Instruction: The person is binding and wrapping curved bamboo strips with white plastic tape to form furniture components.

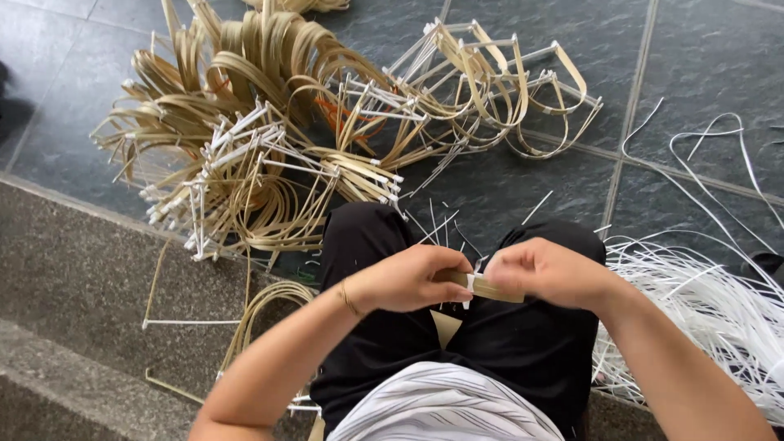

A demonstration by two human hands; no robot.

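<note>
Pinching from both sides, the left hand [408, 278] and right hand [543, 272] close on one flat bamboo strip [488, 287], tan and folded, with a short white band [469, 282] wrapped or tucked across it just where the two sets of fingertips meet. Both grips are shut tight on the strip; it sits in the air over the person's lap, above the black trousers [523, 343].

Taking the strip as the landmark: directly beyond it, on the dark stone floor [506, 188], lies a big heap of finished bamboo loops [245, 139], each tied with white bands, spreading away and to the left. Beyond and slightly right of the strip are more open, squared loops [506, 73]. To the right of it, a sheaf of loose white plastic strips [702, 302] fans across the floor. Below and left of it, a few loose coils [265, 314] rest on the grey stone step [73, 278].

My judgement on risk: the folded strip is springy, so a slackened pinch could let it flick open and shed the white band. Bending it too sharply at the fold could crack or splinter it, and a splintered edge so close to the fingertips could nick them. Short white offcuts near the knees could also snag the work.
</note>
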